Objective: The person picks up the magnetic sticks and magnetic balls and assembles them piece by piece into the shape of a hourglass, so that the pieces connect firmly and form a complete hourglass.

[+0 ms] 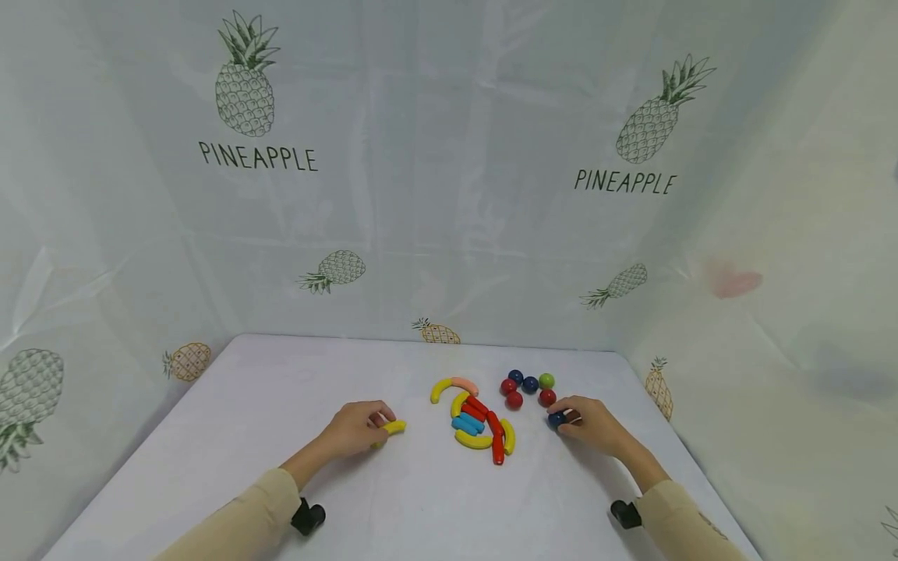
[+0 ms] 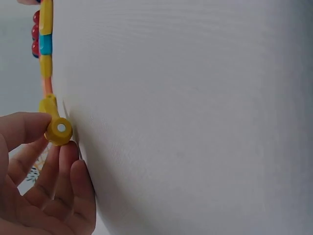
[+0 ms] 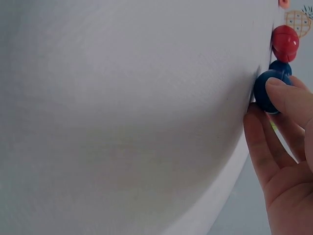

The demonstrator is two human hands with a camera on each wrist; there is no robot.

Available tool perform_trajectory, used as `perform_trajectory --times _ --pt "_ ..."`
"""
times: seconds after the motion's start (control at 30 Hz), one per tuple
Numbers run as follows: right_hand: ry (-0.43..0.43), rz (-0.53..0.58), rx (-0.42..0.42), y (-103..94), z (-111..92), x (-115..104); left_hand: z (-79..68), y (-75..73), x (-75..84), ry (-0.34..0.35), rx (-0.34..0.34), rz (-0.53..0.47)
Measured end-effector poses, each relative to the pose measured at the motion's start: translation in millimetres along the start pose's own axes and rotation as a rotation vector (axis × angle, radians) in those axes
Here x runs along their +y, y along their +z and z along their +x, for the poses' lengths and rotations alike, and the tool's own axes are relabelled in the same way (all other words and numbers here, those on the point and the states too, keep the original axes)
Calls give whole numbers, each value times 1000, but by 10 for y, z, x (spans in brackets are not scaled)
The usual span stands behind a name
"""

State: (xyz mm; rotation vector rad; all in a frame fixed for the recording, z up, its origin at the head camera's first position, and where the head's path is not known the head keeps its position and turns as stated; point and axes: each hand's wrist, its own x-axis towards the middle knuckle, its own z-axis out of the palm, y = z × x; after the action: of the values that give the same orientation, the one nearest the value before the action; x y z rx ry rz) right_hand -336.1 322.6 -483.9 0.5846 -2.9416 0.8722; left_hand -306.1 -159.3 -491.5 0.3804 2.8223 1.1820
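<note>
My left hand (image 1: 360,428) pinches a yellow curved toy rod (image 1: 395,427) between thumb and fingers, left of a cluster of rods. In the left wrist view, the yellow rod's (image 2: 59,131) round end shows a pale dot, and the fingertips are right at the table surface. My right hand (image 1: 592,423) holds a dark blue ball (image 1: 556,419) on the right side of the table. The right wrist view shows the thumb across the blue ball (image 3: 264,93), with a red ball (image 3: 285,40) beyond it.
Between the hands lie yellow curved rods (image 1: 474,441), red rods (image 1: 497,449), blue rods (image 1: 468,423) and a pink curved rod (image 1: 465,384). Several red, blue and green balls (image 1: 546,380) sit behind, near the right hand. A pineapple-print sheet (image 1: 421,195) surrounds the white table (image 1: 295,374).
</note>
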Motion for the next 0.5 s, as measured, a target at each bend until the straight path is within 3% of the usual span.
perform_trajectory --times 0.37,0.5 --pt "-25 -12 39 32 -1 -24 17 39 -24 -32 21 28" --pt "-82 19 58 44 19 -142 33 44 -31 -39 28 29"
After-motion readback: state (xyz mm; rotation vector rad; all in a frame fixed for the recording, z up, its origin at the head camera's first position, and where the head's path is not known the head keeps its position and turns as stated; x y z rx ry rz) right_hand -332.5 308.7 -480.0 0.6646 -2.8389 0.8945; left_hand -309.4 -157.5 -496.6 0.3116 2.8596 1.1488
